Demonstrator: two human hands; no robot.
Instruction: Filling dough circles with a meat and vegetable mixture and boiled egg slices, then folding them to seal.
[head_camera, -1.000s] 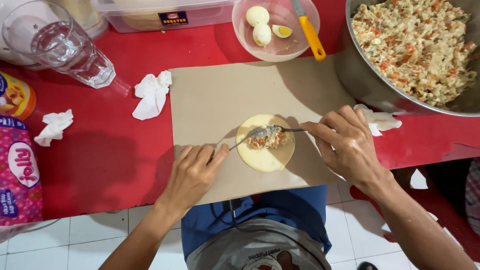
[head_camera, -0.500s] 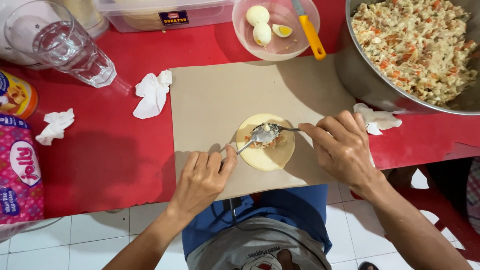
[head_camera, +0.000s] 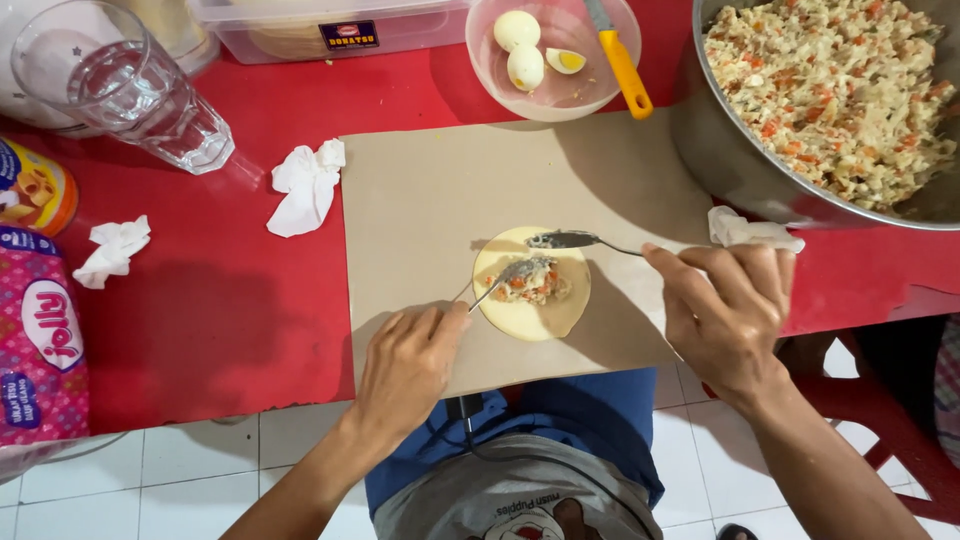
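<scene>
Down at the near edge of the bench (head_camera: 250, 330), the left hand (head_camera: 405, 365) has its grip pinched shut on the handle of a spoon (head_camera: 505, 275), whose bowl rests on the little heap of filling (head_camera: 535, 285). That filling sits in the middle of a round pale dough wrapper (head_camera: 530, 318), lying flat on the tan board (head_camera: 430, 190), close to the board's near edge. On the other side, the right hand (head_camera: 730, 310) has its grip closed on a second spoon (head_camera: 565, 240), the bowl hovering at the wrapper's far rim, just above the heap and apart from it. By the look of it, this is the portioning step: filling is on the wrapper and the two spoons are working it off and into shape. The next move, I'd judge, calls for a clean scrape of the left spoon and a tidy mound kept clear of the wrapper's rim.

Further out, a crumpled tissue (head_camera: 305, 185) lies off the board's left edge, another tissue (head_camera: 750, 232) just right of it. Toward the far edge: a glass of water (head_camera: 140, 95) at far left, a pink bowl (head_camera: 560, 95) holding peeled boiled eggs (head_camera: 520, 50) and a yellow-handled knife (head_camera: 620, 60), and at the far right corner a big metal bowl (head_camera: 740, 170) full of mixed filling.
</scene>
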